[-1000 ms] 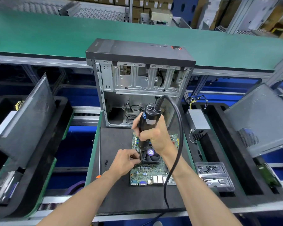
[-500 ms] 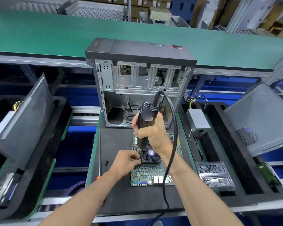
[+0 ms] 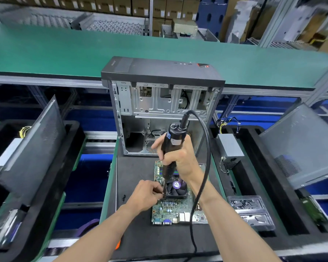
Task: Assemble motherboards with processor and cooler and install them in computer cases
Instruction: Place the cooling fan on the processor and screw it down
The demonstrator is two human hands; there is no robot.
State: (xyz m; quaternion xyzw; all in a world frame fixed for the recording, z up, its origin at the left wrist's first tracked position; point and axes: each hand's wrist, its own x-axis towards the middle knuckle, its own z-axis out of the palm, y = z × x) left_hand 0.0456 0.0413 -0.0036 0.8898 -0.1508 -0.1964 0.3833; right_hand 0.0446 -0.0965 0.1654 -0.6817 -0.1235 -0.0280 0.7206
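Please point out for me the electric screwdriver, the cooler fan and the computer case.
electric screwdriver (image 3: 171, 146): head view, on its black body above the right hand.
cooler fan (image 3: 176, 186): head view, on its round purple hub.
computer case (image 3: 159, 69): head view, on its black top panel.

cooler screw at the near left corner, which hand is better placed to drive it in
Right, probably. The right hand grips the electric screwdriver, its bit down at the cooler corner, while the left hand pinches something there, seemingly steadying it.

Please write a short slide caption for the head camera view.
Right hand drives electric screwdriver at cooler corner; left hand steadies the bit.
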